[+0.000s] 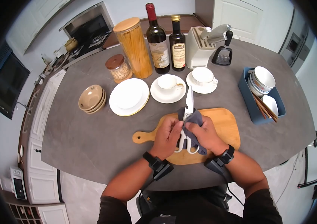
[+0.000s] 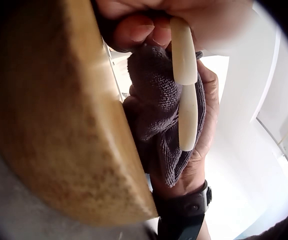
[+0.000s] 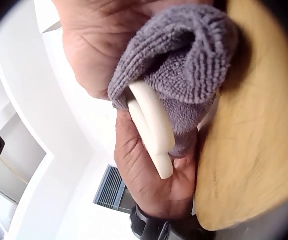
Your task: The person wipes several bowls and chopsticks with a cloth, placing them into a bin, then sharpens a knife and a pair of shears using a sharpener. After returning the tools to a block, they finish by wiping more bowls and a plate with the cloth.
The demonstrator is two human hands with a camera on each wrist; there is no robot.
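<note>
A pair of kitchen scissors (image 1: 189, 101) with white handles points its blades away from me, above the wooden cutting board (image 1: 223, 127). My left hand (image 1: 167, 137) grips the scissors near the pivot, thumb on top. My right hand (image 1: 205, 133) pinches a dark grey cloth (image 1: 197, 118) that wraps around the middle of the scissors. Both thumbs nearly meet over the pivot. In the left wrist view the white handle loops (image 2: 185, 60) show edge-on beside the cloth. The right wrist view shows the cloth (image 3: 194, 65) bunched in my right hand, with the handles (image 3: 151, 120) sticking out below.
Beyond the board stand two cups on saucers (image 1: 167, 93), white plates (image 1: 129, 97) and brown bowls (image 1: 92, 98). Farther back are a pasta jar (image 1: 134, 50), an oat jar (image 1: 118, 69), two bottles (image 1: 160, 52) and a knife block (image 1: 199, 50). A blue bin (image 1: 253, 108) with bowls and chopsticks sits right.
</note>
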